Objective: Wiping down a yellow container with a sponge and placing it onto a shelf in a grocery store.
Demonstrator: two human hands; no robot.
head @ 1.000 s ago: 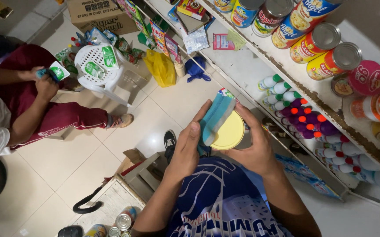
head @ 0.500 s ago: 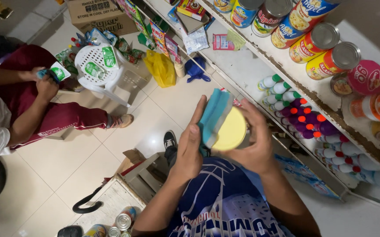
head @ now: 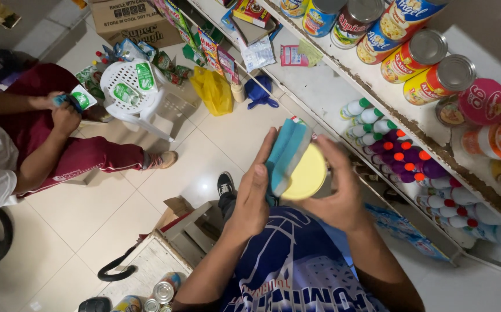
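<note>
My right hand [head: 340, 199] grips a round container with a pale yellow lid [head: 304, 173], held in front of my chest. My left hand [head: 253, 193] presses a folded teal cloth [head: 285, 151] against the lid's left side, fingers stretched up along the cloth. Both hands hover above my blue printed shirt, beside the white shelving on the right.
White shelves [head: 343, 86] on the right hold large tins [head: 429, 55] and rows of small capped bottles [head: 400, 156]. A seated person in dark red trousers [head: 59, 144] holds a green packet [head: 77, 98] at left. A white plastic stool [head: 132, 92], a yellow bag [head: 213, 91], a cardboard box [head: 135, 20] and several tins [head: 161, 292] stand on the tiled floor.
The teal cloth has shifted slightly across the yellow lid, and my left hand has moved a little with it. The seated person has hardly moved.
</note>
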